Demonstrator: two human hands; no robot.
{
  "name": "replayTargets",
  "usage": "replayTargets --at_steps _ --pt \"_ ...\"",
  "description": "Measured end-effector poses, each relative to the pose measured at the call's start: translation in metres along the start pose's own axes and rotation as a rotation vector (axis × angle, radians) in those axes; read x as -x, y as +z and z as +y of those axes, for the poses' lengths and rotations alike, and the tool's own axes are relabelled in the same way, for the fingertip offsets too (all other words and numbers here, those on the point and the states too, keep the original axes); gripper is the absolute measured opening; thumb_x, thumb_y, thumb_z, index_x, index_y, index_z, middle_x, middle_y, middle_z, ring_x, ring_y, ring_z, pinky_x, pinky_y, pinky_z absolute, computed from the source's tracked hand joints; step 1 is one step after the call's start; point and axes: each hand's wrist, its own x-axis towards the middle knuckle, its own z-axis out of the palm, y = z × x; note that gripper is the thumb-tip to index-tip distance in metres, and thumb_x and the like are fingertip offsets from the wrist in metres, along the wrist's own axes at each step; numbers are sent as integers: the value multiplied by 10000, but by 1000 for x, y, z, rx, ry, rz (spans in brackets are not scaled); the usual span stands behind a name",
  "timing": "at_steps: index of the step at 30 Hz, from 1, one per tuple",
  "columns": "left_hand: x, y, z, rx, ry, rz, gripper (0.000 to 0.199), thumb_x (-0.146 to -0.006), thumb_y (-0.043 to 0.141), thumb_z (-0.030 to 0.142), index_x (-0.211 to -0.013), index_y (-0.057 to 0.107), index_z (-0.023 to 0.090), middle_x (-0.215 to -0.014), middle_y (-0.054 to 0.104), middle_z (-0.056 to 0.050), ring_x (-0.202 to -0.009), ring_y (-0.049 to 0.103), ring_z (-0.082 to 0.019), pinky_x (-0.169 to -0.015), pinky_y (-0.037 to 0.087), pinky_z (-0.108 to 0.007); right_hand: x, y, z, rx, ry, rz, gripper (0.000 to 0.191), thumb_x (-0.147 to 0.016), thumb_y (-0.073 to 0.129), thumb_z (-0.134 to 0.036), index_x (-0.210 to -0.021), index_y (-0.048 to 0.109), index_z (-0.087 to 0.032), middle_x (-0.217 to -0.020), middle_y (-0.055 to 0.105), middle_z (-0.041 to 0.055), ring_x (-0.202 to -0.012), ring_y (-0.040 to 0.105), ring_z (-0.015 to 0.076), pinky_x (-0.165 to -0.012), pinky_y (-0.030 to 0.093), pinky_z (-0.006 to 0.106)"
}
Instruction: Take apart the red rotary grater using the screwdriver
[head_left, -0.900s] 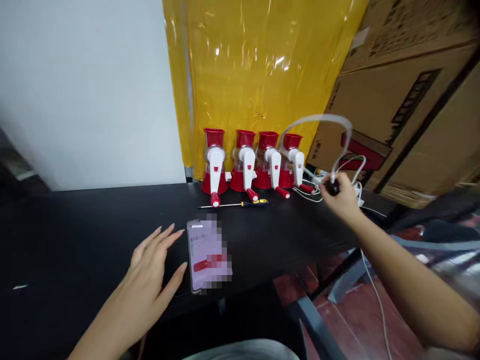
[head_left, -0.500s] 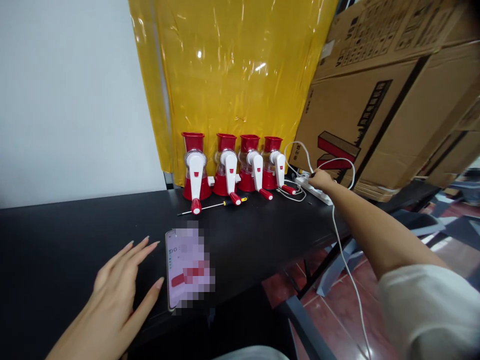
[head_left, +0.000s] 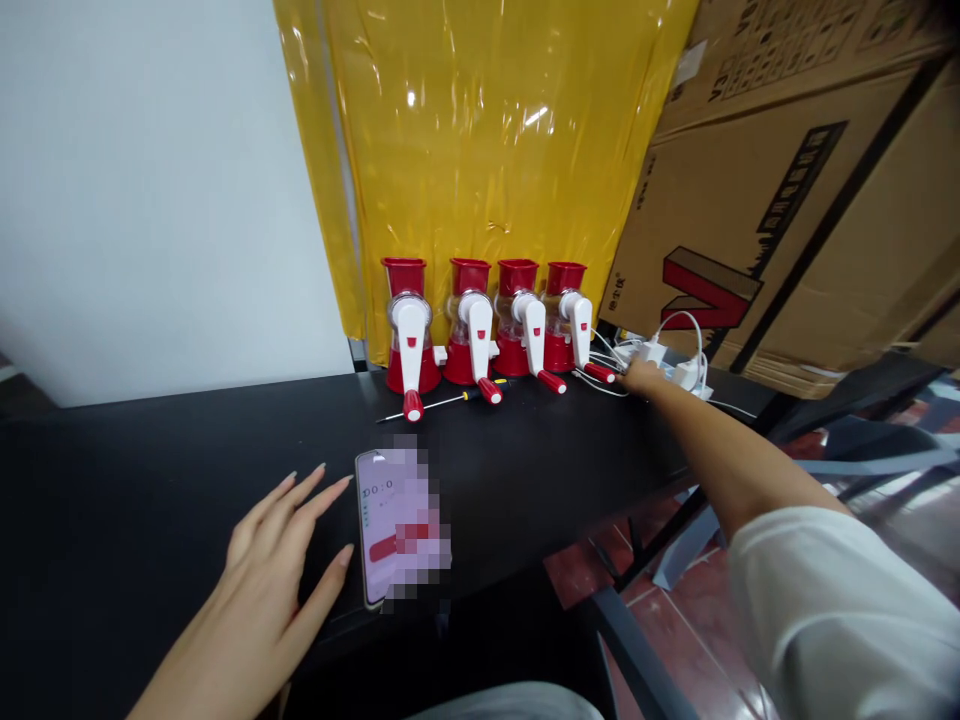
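My left hand [head_left: 281,555] rests on the black table with its fingers spread, just left of a phone [head_left: 377,525]. Part of the phone's lit screen is blurred out. At the back right, my right hand [head_left: 643,378] is closed at a white power strip [head_left: 675,372] with white plugs and cords on it. Its fingertips are mostly hidden. Several red and white hand-crank graters [head_left: 411,340] stand in a row along the back, their handles pointing forward. A screwdriver [head_left: 442,402] with a black and yellow handle lies in front of them.
Behind the graters hangs a yellow plastic curtain [head_left: 495,150], beside a white wall [head_left: 150,200]. Large cardboard boxes [head_left: 697,220] are stacked at the right. The black table's [head_left: 525,480] front edge runs above a grey metal frame [head_left: 637,660] and red floor tiles.
My right hand has shifted the power strip back and right; its plugs now show, and the cord no longer hangs over the front edge. The view has swung slightly left.
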Motion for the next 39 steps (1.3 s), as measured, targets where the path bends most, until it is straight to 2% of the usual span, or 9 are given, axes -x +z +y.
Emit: replayTargets --at_steps 8,11,14,17,20,23,28,32,39 --pt "-1 -1 0 -12 20 18 555 -896 470 453 -1429 422 310 -1522 401 -51 -1432 300 -337 -1102 375 -554 62 -62 4 166 -138 -59 569 -837 659 -383 -1247 518 -15 -1189 581 281 -1112 586 330 -899 456 398" --pt "0 -2 2 -13 21 9 564 -891 474 432 -1435 415 295 -1513 413 -59 -1435 297 -334 -1104 379 -544 138 -92 -15 33 -305 217 342 -902 532 -298 -1144 574 -60 -1069 621 242 -1064 593 332 -901 465 458" --pt "-2 -3 4 -16 -17 -15 591 -889 449 365 -1456 381 215 -1443 485 -115 -1414 334 -334 -1108 378 -541 250 -103 -62 -413 -534 435 342 -934 484 -336 -1210 527 -138 -1137 612 183 -1094 585 291 -951 467 463" --pt "-3 -4 6 -26 -134 -8 640 -877 418 290 -1486 312 126 -1262 614 -162 -1320 470 -325 -1078 412 -542 349 -93 -128 -727 -795 241 369 -919 515 -327 -1262 492 -190 -1161 609 144 -1113 580 261 -961 488 452" --pt "-3 -8 7 20 -79 -62 686 -867 387 222 -1531 221 169 -1289 634 -130 -1269 550 -277 -1102 396 -545 396 -72 -183 -815 -898 18 644 -840 624 -435 -1403 402 -216 -1304 536 175 -1216 527 313 -1002 464 524" --pt "-2 -11 6 73 33 -146 747 -858 377 177 -1562 132 226 -1369 606 -86 -1302 538 -236 -1145 355 -534 401 -57 -213 -763 -825 5 1031 -672 731 -635 -1519 259 -286 -1468 382 211 -1304 432 431 -1071 279 712" --pt "-4 -8 12 158 6 -213 776 -881 359 179 -1577 16 195 -1403 574 -109 -1377 452 -234 -1162 309 -561 394 -51 -218 -766 -740 -14 1031 -657 777 -518 -1524 257 -319 -1406 429 186 -1251 475 420 -1080 231 733" --pt "-11 0 41 179 1 -290 771 -909 336 187 -1571 -60 180 -1498 455 -138 -1429 359 -248 -1167 239 -613 391 -49 -187 -840 -677 -23 959 -615 782 -345 -1471 351 -305 -1293 469 142 -1168 535 339 -1007 452 551" --pt "-21 0 70 80 79 -268 716 -964 383 396 -1579 48 246 -1548 383 -119 -1444 322 -292 -1138 284 -628 342 -56 -102 -781 -431 79 875 -667 697 -249 -1456 327 -319 -1244 426 108 -1073 603 288 -906 519 464"
